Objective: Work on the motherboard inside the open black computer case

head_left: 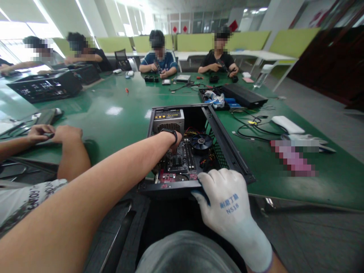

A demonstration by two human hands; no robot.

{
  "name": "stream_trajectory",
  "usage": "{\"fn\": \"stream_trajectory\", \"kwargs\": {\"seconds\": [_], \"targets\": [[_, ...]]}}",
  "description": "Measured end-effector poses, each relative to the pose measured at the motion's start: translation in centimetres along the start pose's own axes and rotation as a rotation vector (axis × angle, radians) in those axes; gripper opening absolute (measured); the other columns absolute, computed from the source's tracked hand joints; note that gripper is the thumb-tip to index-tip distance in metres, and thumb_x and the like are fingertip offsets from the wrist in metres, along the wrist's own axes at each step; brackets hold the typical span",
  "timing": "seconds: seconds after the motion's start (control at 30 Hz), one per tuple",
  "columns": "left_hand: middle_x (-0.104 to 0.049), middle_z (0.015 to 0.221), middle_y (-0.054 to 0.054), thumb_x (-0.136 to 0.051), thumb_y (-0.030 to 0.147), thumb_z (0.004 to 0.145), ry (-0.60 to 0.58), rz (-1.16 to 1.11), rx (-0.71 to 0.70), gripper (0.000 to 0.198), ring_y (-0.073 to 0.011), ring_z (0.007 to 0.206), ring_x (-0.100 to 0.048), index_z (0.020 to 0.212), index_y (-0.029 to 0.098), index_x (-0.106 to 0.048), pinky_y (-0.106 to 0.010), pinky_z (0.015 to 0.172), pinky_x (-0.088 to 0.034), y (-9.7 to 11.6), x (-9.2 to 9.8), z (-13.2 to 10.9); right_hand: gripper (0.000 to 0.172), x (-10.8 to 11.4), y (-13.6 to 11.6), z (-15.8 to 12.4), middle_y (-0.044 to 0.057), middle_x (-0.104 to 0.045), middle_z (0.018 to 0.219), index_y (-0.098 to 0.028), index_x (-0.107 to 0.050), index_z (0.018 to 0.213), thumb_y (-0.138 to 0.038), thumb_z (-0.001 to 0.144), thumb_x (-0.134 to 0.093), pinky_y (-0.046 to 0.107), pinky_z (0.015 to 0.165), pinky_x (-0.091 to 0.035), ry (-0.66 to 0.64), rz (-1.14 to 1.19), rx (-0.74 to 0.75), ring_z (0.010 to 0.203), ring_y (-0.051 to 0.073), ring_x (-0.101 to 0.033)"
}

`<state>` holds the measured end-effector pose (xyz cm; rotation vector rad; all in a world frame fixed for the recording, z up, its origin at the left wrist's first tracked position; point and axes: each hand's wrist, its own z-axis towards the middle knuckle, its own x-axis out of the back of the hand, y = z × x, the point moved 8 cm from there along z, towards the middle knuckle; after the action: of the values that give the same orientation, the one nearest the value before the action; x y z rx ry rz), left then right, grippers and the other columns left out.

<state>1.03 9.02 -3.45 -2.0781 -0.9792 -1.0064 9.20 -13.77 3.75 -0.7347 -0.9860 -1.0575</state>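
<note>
An opened black computer case [230,144] lies on its side at the table's near edge, its inside facing up. My left hand [175,143], bare with a black band at the wrist, reaches down into it over the motherboard [178,161]; its fingers are mostly hidden, so I cannot tell what they touch. Beside that hand sits a power supply [168,120], and to its right a round black fan [201,142]. My right hand [224,193], in a white work glove, grips the near edge of the case, thumb below and fingers over the rim.
Right of the case lie black cables [247,123], a glove [305,140] and a white object [287,124]. Behind it stands a black tray [203,94] holding gloves. At left are a co-worker's hands [66,134]. Other people sit across the green table [119,98].
</note>
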Motion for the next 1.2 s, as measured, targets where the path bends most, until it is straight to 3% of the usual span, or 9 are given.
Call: {"fn": "stream_trajectory", "kwargs": {"seconds": [0.23, 0.47, 0.8, 1.03, 1.2], "targets": [[-0.073, 0.111, -0.013, -0.088, 0.042, 0.049, 0.005, 0.101, 0.002, 0.066, -0.0303, 0.104, -0.067, 0.108, 0.014, -0.076, -0.032, 0.097, -0.048, 0.1, 0.4, -0.4, 0.023, -0.1, 0.0, 0.1, 0.005, -0.056, 0.082, -0.021, -0.061, 0.097, -0.038, 0.081, -0.063, 0.037, 0.071, -0.02, -0.01, 0.004, 0.004, 0.079, 0.022, -0.042], [-0.076, 0.097, -0.011, -0.089, 0.035, 0.048, -0.026, 0.03, 0.015, 0.056, -0.0297, 0.097, -0.069, 0.1, 0.016, -0.079, -0.032, 0.09, -0.053, -0.2, 0.0, 0.3, 0.022, -0.2, 0.0, 0.1, 0.005, -0.055, 0.081, -0.022, -0.061, 0.096, -0.039, 0.082, -0.062, 0.037, 0.071, -0.02, -0.002, -0.014, 0.011, 0.078, 0.023, -0.042], [-0.076, 0.1, -0.011, -0.087, 0.035, 0.052, -0.023, 0.097, -0.009, 0.052, -0.0271, 0.092, -0.069, 0.099, 0.014, -0.079, -0.031, 0.089, -0.053, 0.1, -0.3, 0.3, 0.021, -0.1, 0.0, 0.2, 0.005, -0.056, 0.08, -0.021, -0.06, 0.094, -0.036, 0.08, -0.064, 0.037, 0.07, -0.02, -0.003, -0.014, 0.01, 0.077, 0.022, -0.042], [-0.076, 0.083, -0.007, -0.086, 0.037, 0.05, -0.038, 0.043, -0.011, 0.045, -0.0265, 0.088, -0.069, 0.091, 0.02, -0.08, -0.031, 0.086, -0.054, -0.4, -1.1, 1.1, 0.021, 0.0, 0.0, 0.0, 0.005, -0.056, 0.08, -0.021, -0.062, 0.094, -0.038, 0.08, -0.064, 0.037, 0.07, -0.02, 0.002, -0.016, 0.009, 0.077, 0.022, -0.042], [-0.077, 0.092, -0.009, -0.083, 0.045, 0.055, -0.004, 0.086, 0.0, 0.045, -0.0259, 0.089, -0.069, 0.091, 0.018, -0.079, -0.029, 0.084, -0.053, -0.6, -0.7, 1.0, 0.022, -0.1, -0.1, 0.1, 0.005, -0.055, 0.08, -0.021, -0.061, 0.094, -0.038, 0.081, -0.063, 0.037, 0.07, -0.02, -0.006, -0.025, 0.013, 0.077, 0.023, -0.042]]}}
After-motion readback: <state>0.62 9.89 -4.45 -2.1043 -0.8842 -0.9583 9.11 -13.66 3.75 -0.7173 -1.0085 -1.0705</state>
